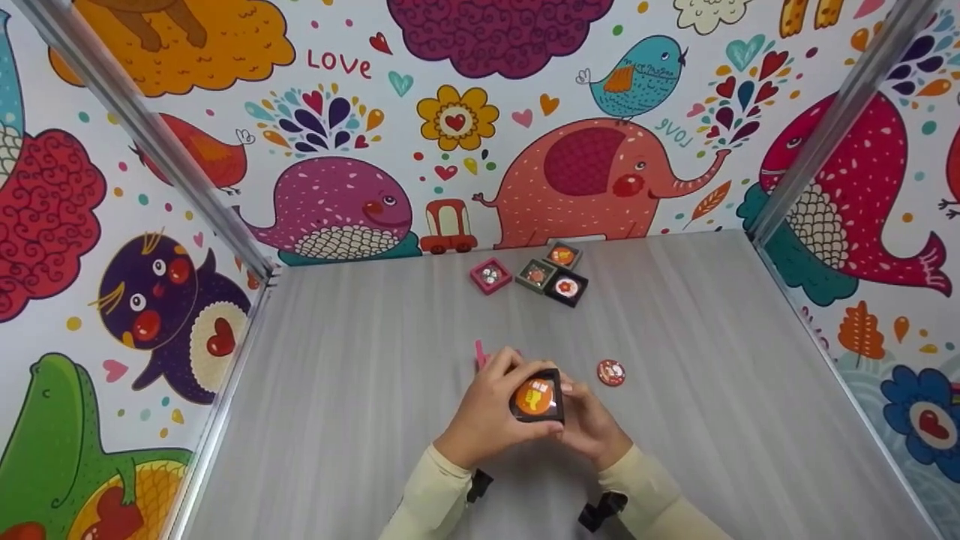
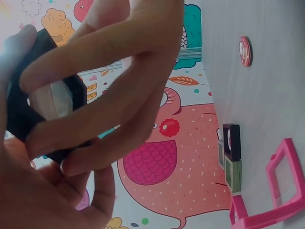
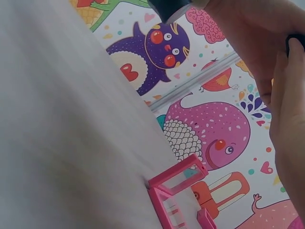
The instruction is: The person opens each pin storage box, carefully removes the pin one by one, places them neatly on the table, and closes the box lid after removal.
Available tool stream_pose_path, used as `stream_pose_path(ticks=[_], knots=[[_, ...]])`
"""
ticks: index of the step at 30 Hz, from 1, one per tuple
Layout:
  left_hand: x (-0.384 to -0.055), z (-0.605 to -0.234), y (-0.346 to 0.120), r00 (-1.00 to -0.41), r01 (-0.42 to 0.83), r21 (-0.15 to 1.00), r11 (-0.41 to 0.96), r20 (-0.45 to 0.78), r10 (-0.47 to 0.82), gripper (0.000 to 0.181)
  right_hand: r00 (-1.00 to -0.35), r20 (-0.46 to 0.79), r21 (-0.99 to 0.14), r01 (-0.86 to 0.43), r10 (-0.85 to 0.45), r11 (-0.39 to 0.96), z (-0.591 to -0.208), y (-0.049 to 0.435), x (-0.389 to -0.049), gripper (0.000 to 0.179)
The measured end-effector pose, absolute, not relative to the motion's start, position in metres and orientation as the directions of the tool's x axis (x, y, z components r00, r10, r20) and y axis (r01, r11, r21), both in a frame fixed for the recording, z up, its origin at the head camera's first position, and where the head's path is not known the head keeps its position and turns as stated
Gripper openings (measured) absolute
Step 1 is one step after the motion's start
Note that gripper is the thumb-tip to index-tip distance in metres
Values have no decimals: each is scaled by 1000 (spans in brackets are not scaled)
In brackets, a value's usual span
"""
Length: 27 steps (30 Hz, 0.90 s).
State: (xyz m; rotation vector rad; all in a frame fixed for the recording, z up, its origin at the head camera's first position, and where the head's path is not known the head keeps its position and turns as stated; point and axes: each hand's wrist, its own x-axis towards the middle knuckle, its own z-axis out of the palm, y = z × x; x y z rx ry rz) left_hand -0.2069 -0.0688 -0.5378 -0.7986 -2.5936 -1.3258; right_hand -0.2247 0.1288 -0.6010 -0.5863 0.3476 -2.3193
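A black square display box (image 1: 559,397) is tilted up between both hands above the table. Behind its clear front sits an orange round badge (image 1: 535,396) with a yellow figure. My left hand (image 1: 487,412) grips the box from the left, its thumb along the near edge. From the right and underneath, my right hand (image 1: 592,424) holds it; curled right fingers (image 2: 95,57) cross the back of the box (image 2: 50,36). A pink open frame (image 2: 269,217) stands on the table just beyond the left hand, mostly hidden in the head view.
A red round badge (image 1: 611,373) lies on the table right of the hands. Toward the back wall are a pink box (image 1: 491,277), a green box (image 1: 535,276), a grey box (image 1: 563,255) and another black box (image 1: 566,287), each with a badge. Printed panels enclose the table.
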Motion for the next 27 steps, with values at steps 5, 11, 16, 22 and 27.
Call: stream_pose_path(ticks=[5, 11, 16, 22, 27], knots=[[-205, -538, -66, -847, 520, 701, 488, 352, 398, 71, -650, 317, -373, 584, -691, -721, -601, 129, -223, 33], [-205, -541, -65, -861, 505, 700, 505, 364, 356, 72, -673, 270, -389, 578, -689, -717, -597, 129, -220, 35], [-206, -544, -66, -865, 500, 698, 513, 375, 332, 71, -692, 222, -461, 547, -687, -699, -596, 128, -217, 42], [-203, -543, -64, -831, 556, 613, 561, 425, 360, 68, -713, 197, -556, 484, -673, -676, -600, 125, -216, 46], [-203, -539, -63, -799, 597, 526, 606, 455, 393, 63, -726, 167, -580, 475, -667, -662, -601, 121, -217, 50]])
